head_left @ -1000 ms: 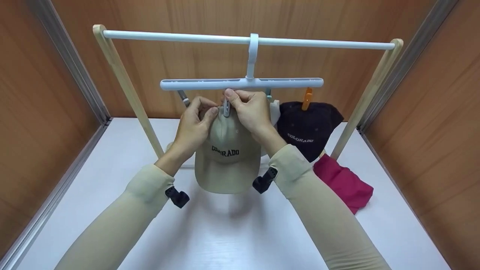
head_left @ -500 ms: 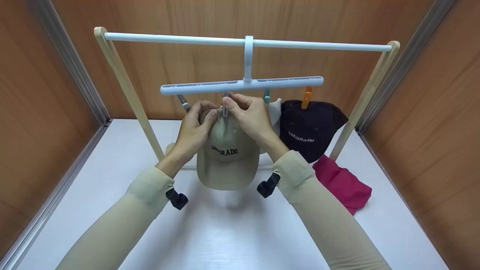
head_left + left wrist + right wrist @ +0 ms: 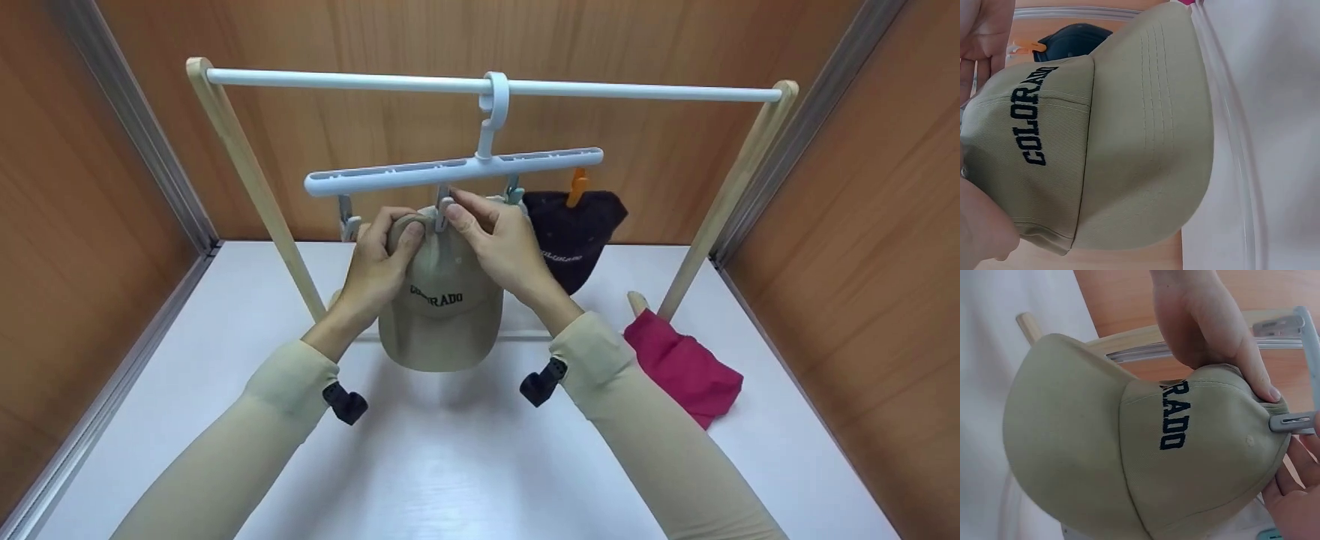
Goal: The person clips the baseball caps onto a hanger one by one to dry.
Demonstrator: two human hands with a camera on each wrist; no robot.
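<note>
A beige baseball cap with dark COLORADO lettering hangs brim down below a white clip hanger. My left hand pinches the top of its crown between thumb and fingers, left of a grey clip. With thumb and fingers, my right hand grips that clip. In the right wrist view the clip's end sits over the gathered fabric at the crown, right beside the left thumb. The left wrist view shows the brim and lettering up close; the clip is largely hidden there.
The hanger's hook loops over a white rail on a wooden-legged stand. A dark cap hangs from an orange clip; a teal clip is beside it. Another grey clip hangs at left. Crimson cloth lies at right.
The hanger has turned and tilted, its right end shifting left, and the dark cap has moved left with it. The beige cap and both hands have shifted slightly left.
</note>
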